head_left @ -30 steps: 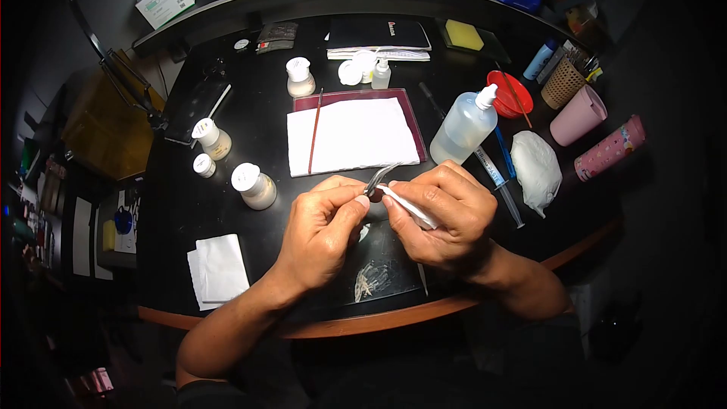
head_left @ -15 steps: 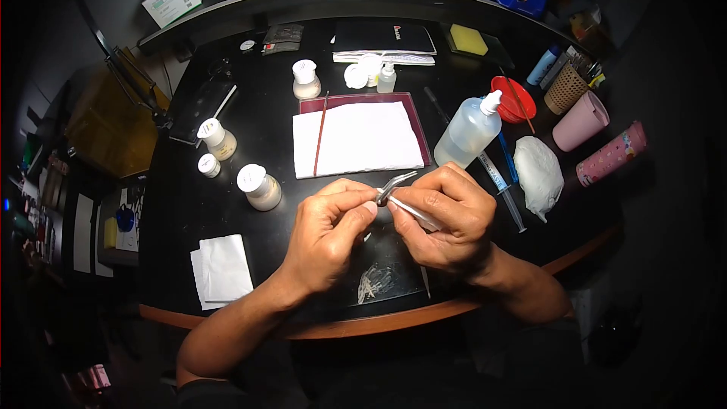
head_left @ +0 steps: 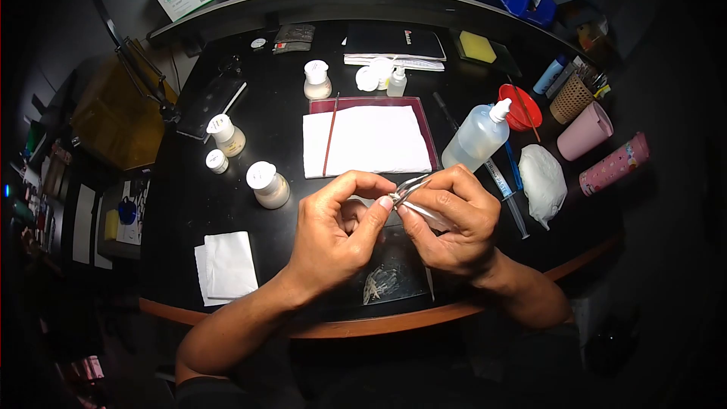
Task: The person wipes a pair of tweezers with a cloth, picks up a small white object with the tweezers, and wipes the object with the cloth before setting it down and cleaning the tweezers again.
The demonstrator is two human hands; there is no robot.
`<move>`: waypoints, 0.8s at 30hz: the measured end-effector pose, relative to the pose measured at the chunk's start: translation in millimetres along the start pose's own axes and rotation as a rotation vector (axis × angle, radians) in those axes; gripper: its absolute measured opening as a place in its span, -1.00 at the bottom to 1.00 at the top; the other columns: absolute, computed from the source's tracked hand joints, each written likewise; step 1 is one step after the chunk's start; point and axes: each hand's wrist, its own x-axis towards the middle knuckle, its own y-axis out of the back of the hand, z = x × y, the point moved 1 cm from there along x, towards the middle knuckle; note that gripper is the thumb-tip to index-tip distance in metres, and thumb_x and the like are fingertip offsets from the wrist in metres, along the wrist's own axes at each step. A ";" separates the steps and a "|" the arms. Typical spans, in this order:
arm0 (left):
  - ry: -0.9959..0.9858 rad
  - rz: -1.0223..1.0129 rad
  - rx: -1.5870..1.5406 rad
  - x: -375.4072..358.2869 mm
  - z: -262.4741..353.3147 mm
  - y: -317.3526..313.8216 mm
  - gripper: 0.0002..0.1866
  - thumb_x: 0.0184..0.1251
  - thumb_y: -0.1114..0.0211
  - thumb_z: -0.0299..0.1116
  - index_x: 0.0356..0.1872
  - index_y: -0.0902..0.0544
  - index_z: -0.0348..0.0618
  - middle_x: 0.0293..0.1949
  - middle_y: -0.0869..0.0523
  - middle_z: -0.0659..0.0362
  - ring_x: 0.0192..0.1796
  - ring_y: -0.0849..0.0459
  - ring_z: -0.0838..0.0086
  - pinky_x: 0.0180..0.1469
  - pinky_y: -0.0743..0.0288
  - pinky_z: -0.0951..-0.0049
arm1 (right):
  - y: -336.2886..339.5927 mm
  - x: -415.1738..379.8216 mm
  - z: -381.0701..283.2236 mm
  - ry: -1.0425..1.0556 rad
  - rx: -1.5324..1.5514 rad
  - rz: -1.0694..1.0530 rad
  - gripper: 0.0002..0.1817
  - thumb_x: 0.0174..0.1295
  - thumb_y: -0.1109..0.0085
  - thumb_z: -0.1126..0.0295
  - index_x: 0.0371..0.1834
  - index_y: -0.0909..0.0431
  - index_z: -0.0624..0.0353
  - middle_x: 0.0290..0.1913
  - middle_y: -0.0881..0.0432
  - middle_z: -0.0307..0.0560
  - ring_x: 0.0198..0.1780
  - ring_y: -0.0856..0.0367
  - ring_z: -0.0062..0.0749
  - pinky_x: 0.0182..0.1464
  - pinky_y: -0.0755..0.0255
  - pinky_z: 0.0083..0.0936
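Note:
My left hand (head_left: 337,231) pinches something small and pale between thumb and index finger; its shape is too small to make out. Against it, my right hand (head_left: 454,220) grips a metal tweezer-like tool (head_left: 411,188) with curved tips, along with a white item that lies under the fingers. Both hands meet over the near part of the black desk. Below them, a dark glassy plate (head_left: 413,282) carries a heap of thin pale shavings (head_left: 383,282). Beyond the fingers lies a white folded cloth (head_left: 371,142) with a thin red brush (head_left: 331,136) across it.
Lidded jars (head_left: 269,185) stand to the left, near a folded tissue (head_left: 231,265). On the right are a clear squeeze bottle (head_left: 475,136), a syringe (head_left: 509,201), a white wrapped lump (head_left: 542,182), a red bowl (head_left: 519,110) and a pink cup (head_left: 585,131).
The view has shifted slightly, so the desk items appear further right. My left index finger is more arched, and the metal tool has turned in my right hand.

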 end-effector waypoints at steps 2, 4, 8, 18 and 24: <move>-0.052 0.006 0.026 0.8 -3.1 0.8 -0.91 0.41 -0.27 -0.56 -0.14 -0.67 -0.33 -0.44 -0.72 0.25 -0.50 -0.58 0.79 -0.53 -0.33 0.72 | -0.5 -0.3 0.4 -0.002 -0.002 -0.009 -0.81 -0.09 -0.43 0.61 -0.34 -0.73 0.23 -0.42 -0.61 -0.12 -0.41 -0.58 -0.36 -0.38 -0.42 -0.48; -0.086 0.009 0.037 0.9 -3.9 1.1 -0.92 0.41 -0.27 -0.55 -0.16 -0.67 -0.33 -0.45 -0.72 0.25 -0.51 -0.59 0.78 -0.55 -0.31 0.73 | -1.0 0.1 -0.1 0.005 -0.003 -0.011 -0.81 -0.09 -0.43 0.61 -0.34 -0.73 0.24 -0.42 -0.61 -0.12 -0.40 -0.58 -0.37 -0.38 -0.43 -0.48; -0.067 0.014 0.008 1.1 -3.0 0.9 -0.94 0.42 -0.26 -0.55 -0.19 -0.66 -0.34 -0.41 -0.72 0.21 -0.50 -0.63 0.75 -0.54 -0.35 0.73 | -1.2 0.7 -1.6 0.028 -0.007 -0.016 -0.81 -0.08 -0.44 0.61 -0.34 -0.73 0.23 -0.42 -0.62 -0.14 -0.40 -0.59 -0.38 -0.38 -0.43 -0.50; 0.208 -0.110 -0.297 5.2 -2.9 7.3 -0.86 0.50 -0.20 -0.43 -0.20 -0.59 -0.33 -0.44 -0.69 0.16 -0.50 -0.67 0.65 -0.54 -0.43 0.72 | -3.6 1.1 -0.1 0.011 0.050 -0.015 -0.87 -0.05 -0.41 0.57 -0.39 -0.70 0.25 -0.43 -0.63 -0.09 -0.41 -0.60 -0.33 -0.38 -0.44 -0.47; 0.314 -0.169 -0.472 5.9 -8.8 6.0 -0.88 0.49 -0.18 -0.46 -0.22 -0.58 -0.34 -0.38 -0.71 0.04 -0.51 -0.69 0.54 -0.54 -0.45 0.68 | -1.4 -1.1 1.5 0.013 0.056 -0.040 -0.89 -0.11 -0.33 0.55 -0.46 -0.65 0.25 -0.49 -0.54 -0.07 -0.45 -0.53 -0.31 -0.42 -0.40 -0.45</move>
